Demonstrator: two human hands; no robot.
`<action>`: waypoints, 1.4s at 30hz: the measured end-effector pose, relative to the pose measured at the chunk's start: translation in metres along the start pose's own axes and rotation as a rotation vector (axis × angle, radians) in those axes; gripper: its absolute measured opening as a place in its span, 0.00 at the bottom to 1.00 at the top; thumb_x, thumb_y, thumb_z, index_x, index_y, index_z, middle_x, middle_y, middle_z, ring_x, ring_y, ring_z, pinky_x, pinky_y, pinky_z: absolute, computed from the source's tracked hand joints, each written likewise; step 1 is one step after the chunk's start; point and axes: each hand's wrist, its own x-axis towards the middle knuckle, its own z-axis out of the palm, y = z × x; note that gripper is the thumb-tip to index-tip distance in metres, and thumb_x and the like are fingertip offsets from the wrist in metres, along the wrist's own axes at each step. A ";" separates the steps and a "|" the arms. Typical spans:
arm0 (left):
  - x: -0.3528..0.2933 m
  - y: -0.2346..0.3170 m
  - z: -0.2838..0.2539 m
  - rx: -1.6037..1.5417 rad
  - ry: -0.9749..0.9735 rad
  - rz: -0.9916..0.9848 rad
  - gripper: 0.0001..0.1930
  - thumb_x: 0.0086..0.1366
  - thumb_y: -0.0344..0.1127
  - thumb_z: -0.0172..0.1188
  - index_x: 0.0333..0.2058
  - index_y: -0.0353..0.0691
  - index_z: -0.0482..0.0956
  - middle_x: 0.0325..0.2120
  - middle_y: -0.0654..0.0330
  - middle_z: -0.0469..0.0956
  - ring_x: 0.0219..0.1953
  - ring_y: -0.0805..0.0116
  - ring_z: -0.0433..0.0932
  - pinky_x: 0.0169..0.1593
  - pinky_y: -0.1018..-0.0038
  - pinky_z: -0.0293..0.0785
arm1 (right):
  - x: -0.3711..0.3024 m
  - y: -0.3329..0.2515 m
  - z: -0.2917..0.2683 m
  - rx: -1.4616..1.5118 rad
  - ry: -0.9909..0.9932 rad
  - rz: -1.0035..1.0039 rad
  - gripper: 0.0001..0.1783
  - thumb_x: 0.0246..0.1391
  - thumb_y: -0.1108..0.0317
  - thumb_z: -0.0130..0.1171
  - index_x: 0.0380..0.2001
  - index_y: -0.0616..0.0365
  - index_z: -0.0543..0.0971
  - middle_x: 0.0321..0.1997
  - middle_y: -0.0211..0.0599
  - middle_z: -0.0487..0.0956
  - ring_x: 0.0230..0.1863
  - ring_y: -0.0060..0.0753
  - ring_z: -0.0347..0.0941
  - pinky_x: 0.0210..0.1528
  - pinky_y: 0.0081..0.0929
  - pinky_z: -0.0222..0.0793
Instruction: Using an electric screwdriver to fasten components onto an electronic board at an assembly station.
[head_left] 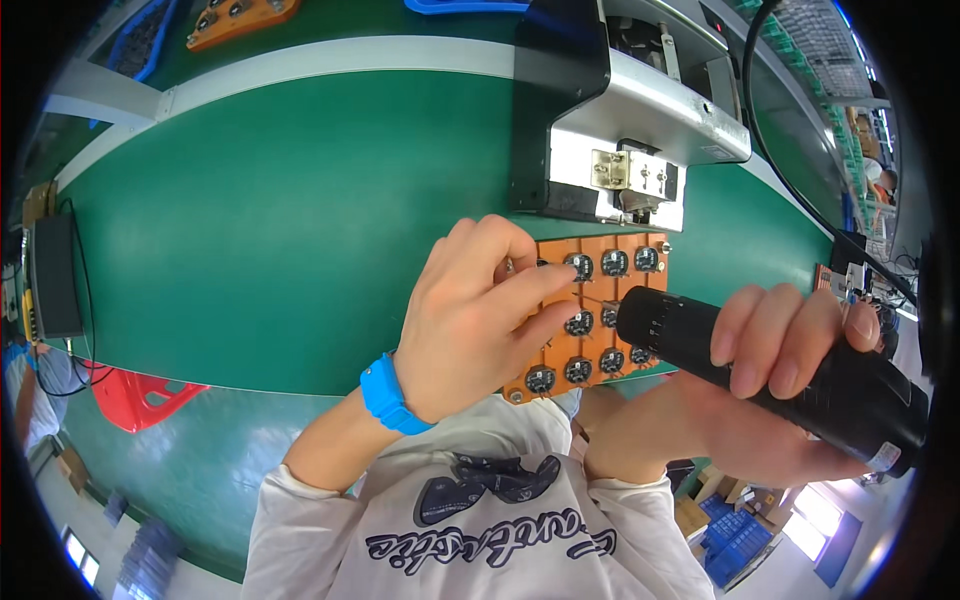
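Green workbench (260,220): mid-frame
Left hand (470,305): over orange fixture (597,340), centre; grip unclear
Right hand (757,422): clasping black electric screwdriver (680,328), right

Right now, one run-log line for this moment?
left hand: fingertips at black round parts on orange tray | right hand: gripping black cylindrical tool, nose over tray | metal machine: beyond tray

Green surface (250,220): orange tray (596,343) with round black parts (614,263); black-and-silver machine (640,110) just beyond; dark box (56,275) at left end.
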 end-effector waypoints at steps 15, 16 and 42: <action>-0.008 -0.008 -0.011 0.230 -0.003 -0.009 0.19 0.46 0.32 0.84 0.40 0.49 0.92 0.41 0.63 0.74 0.40 0.61 0.73 0.43 0.65 0.72 | -0.004 0.021 -0.002 -0.042 0.044 -0.025 0.49 0.66 0.24 0.48 0.65 0.63 0.71 0.33 0.33 0.73 0.27 0.29 0.70 0.32 0.35 0.68; -0.011 -0.011 -0.012 0.294 -0.016 0.035 0.19 0.47 0.34 0.84 0.40 0.50 0.92 0.41 0.63 0.75 0.41 0.60 0.73 0.43 0.65 0.71 | -0.003 0.025 -0.003 -0.037 0.041 -0.022 0.49 0.66 0.24 0.48 0.65 0.63 0.71 0.33 0.33 0.73 0.27 0.29 0.70 0.32 0.35 0.68; -0.018 -0.013 -0.011 0.361 -0.093 -0.041 0.13 0.56 0.39 0.79 0.41 0.59 0.94 0.40 0.62 0.73 0.43 0.60 0.72 0.42 0.64 0.64 | 0.000 0.051 -0.003 -0.040 -0.144 0.125 0.55 0.56 0.15 0.54 0.60 0.61 0.74 0.34 0.36 0.76 0.29 0.35 0.73 0.35 0.38 0.71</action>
